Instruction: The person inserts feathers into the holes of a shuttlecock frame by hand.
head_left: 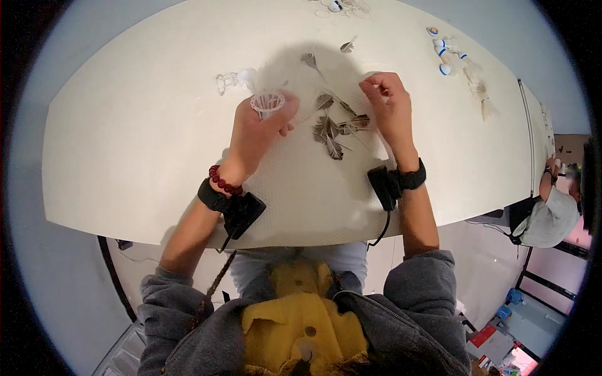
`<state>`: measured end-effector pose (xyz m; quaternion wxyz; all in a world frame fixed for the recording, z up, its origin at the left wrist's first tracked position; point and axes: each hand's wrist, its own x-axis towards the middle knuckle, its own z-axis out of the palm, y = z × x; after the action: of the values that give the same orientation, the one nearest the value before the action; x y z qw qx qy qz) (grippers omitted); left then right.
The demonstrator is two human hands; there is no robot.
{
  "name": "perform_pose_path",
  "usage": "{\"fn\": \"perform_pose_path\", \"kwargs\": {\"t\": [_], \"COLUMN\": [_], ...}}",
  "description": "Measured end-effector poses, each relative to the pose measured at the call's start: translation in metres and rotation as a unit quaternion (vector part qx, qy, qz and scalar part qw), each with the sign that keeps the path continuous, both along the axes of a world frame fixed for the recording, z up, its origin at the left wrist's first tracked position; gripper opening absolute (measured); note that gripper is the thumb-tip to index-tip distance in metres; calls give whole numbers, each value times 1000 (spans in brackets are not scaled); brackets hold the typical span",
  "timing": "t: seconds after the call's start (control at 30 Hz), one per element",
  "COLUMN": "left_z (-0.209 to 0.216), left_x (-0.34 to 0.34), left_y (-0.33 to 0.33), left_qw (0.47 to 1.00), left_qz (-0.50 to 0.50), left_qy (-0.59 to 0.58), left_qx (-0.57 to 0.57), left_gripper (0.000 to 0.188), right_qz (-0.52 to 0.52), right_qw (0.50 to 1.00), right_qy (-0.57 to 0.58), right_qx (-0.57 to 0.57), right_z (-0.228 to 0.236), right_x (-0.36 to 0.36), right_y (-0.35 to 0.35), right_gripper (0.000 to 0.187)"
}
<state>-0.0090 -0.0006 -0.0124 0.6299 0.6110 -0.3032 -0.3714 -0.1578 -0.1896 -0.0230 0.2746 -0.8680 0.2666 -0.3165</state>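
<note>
My left hand [251, 128] is closed round a small white plastic shuttlecock frame [268, 101], its ringed, ribbed mouth tilted up. To its right, my right hand [390, 103] hovers over the table with thumb and fingertips pinched together; whatever may be between them is too small to tell. Several loose grey-brown feathers [326, 128] lie in a pile between my hands, their pale quills pointing various ways. Single feathers [310, 59] lie farther off. Just beyond my left hand rests another white ribbed frame [226, 82] beside a rounded white piece [247, 75].
White shuttlecocks with blue bands [444, 69] and pale feathers [476, 88] lie at the far right of the white table [125, 144]. More white bits [335, 6] are at the far edge. Black devices with cables are strapped to both wrists. Another person [552, 216] is at the right.
</note>
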Motion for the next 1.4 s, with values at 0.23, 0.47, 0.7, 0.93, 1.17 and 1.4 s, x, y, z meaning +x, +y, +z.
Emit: {"fn": "perform_pose_path", "kwargs": {"t": [0.23, 0.47, 0.7, 0.93, 1.17, 1.4], "left_z": [1, -3, -16, -7, -22, -18], "left_x": [-8, -10, -3, -5, -4, -5], "left_y": [-15, -21, -23, -19, -15, -19], "left_qw": [986, 984, 973, 999, 998, 998], "left_qz": [-69, -116, -86, -17, -59, -62], "left_qy": [141, 137, 201, 32, 10, -22], "left_qx": [-50, -17, -69, 14, -1, -12], "left_gripper": [25, 25, 13, 15, 13, 17], "right_qz": [108, 113, 146, 180, 154, 76], "right_qw": [866, 802, 789, 864, 913, 902], "right_qy": [-183, -186, -190, -131, -99, -211], "right_qx": [453, 556, 565, 452, 365, 369], "right_z": [25, 15, 18, 14, 6, 6], "right_x": [23, 32, 35, 28, 23, 24], "right_y": [42, 61, 60, 51, 47, 36], "right_gripper": [23, 35, 30, 17, 9, 13]}}
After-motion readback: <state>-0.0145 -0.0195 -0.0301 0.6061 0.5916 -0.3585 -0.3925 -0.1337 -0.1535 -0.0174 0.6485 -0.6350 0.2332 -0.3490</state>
